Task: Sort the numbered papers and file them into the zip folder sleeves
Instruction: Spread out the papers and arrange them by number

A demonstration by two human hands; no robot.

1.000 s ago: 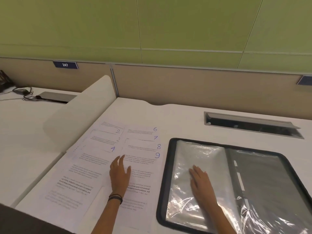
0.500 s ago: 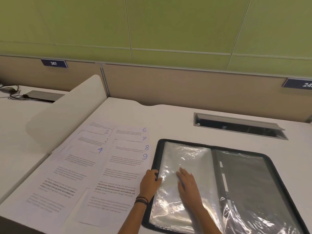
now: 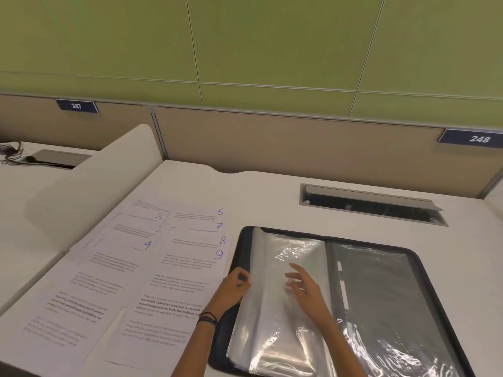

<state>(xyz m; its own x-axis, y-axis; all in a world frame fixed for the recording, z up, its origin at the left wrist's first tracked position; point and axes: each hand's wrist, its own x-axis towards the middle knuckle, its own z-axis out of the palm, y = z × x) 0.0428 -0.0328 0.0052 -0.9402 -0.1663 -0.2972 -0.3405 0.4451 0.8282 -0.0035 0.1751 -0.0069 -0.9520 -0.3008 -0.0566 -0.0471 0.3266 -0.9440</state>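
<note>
Left hand (image 3: 234, 290) pinches sleeve (image 3: 272, 325) edge; right hand (image 3: 309, 291) spread loose over sleeve. Papers (image 3: 141, 268) left, white tabletop (image 3: 258, 186), green wall (image 3: 272, 50).

Glossy clear plastic sleeves (image 3: 285, 268), matt white paper sheets (image 3: 114, 270), smooth white desk (image 3: 258, 197).

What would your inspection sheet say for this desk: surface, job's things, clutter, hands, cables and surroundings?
Surface: white desk, no marks seen.
Job's things: white numbered papers fanned in two columns; black zip folder open, clear plastic sleeves showing.
Clutter: nothing seen.
Hands: left hand pinches a sleeve's left edge; right hand open over that sleeve.
Cables: black cable on the neighbouring desk.
Surroundings: green wall panels, beige partition, open grey desk hatch.
</note>
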